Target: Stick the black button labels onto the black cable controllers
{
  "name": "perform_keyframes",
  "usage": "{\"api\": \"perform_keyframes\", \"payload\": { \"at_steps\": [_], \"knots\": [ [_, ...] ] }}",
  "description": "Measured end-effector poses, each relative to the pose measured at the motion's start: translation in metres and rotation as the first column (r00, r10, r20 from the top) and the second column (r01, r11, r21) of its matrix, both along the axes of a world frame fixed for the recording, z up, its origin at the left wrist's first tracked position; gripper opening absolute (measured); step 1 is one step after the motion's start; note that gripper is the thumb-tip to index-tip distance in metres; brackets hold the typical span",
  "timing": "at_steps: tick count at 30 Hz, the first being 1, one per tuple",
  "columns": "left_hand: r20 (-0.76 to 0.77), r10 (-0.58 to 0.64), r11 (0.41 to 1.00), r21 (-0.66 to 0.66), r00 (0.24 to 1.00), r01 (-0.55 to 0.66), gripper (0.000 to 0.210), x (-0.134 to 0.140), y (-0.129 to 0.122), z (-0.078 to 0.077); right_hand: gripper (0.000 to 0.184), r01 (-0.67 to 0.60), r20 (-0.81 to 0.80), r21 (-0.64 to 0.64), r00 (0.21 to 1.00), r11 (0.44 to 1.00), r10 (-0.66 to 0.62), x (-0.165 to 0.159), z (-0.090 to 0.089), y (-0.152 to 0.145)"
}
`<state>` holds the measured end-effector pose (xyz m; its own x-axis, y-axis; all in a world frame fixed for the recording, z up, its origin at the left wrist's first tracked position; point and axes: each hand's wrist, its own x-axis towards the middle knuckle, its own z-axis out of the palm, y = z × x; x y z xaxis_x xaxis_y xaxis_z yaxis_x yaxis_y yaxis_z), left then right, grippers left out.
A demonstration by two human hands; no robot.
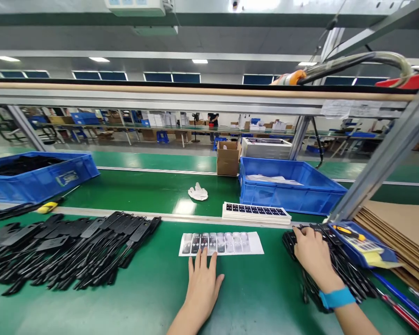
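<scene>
My left hand lies flat with its fingers spread, the fingertips touching the lower edge of a label sheet. That sheet carries a row of dark and silvery rectangular labels. Over on the right, my right hand, with a blue wristband, bends its fingers down onto a black cable with a flat box-like end; the fingertips are partly hidden. Around and below it lies a pile of similar black cables. Many more black cables with flat boxes are spread in a row at the left.
Behind the label sheet are a stack of label sheets, a white crumpled glove and a blue bin. Another blue bin and a yellow-handled tool are left. A small blue tray and cardboard sheets lie right.
</scene>
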<state>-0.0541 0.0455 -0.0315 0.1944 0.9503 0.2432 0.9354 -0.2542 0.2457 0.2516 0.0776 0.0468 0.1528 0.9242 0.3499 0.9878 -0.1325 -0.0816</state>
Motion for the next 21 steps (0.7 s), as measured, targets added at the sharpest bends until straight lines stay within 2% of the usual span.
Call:
{"api": "perform_keyframes", "payload": {
  "at_steps": [2, 5, 8, 12, 15, 18, 19, 21],
  "knots": [
    [-0.007, 0.029, 0.998, -0.046, 1.0, -0.029, 0.051, 0.001, 0.001, -0.001, 0.037, -0.137, -0.098, 0.008, 0.986, 0.991, 0.137, -0.018, -0.008, 0.012],
    [0.03, 0.044, 0.997, -0.072, 0.999, -0.041, 0.052, 0.001, 0.001, 0.0, 0.029, -0.319, -0.271, 0.019, 0.911, 0.948, 0.312, -0.052, -0.027, 0.034],
    [0.063, 0.045, 0.993, -0.108, 0.997, -0.038, 0.051, 0.0, 0.002, 0.007, 0.021, -0.373, -0.447, 0.06, 0.819, 0.926, 0.359, -0.074, -0.045, 0.053],
    [0.084, 0.06, 0.982, -0.186, 0.995, -0.043, 0.052, 0.001, 0.0, 0.019, 0.021, -0.383, -0.659, 0.121, 0.659, 0.916, 0.363, -0.075, -0.053, 0.061],
    [0.167, 0.045, 0.977, -0.213, 0.985, -0.009, 0.054, 0.005, -0.004, 0.023, 0.032, -0.316, -0.764, 0.181, 0.551, 0.931, 0.335, -0.063, -0.048, 0.053],
    [0.262, 0.023, 0.987, -0.159, 0.965, 0.02, 0.059, 0.0, 0.001, 0.024, 0.043, -0.142, -0.846, 0.209, 0.47, 0.967, 0.252, -0.048, -0.044, 0.042],
    [0.28, 0.029, 0.993, -0.116, 0.96, 0.004, 0.06, -0.007, 0.005, 0.026, 0.041, -0.026, -0.9, 0.213, 0.383, 0.977, 0.207, -0.044, -0.045, 0.039],
    [0.294, 0.119, 0.992, 0.01, 0.948, -0.128, 0.059, -0.031, 0.017, 0.032, 0.036, 0.069, -0.957, 0.196, 0.232, 0.978, 0.175, -0.041, -0.052, 0.03]
  ]
}}
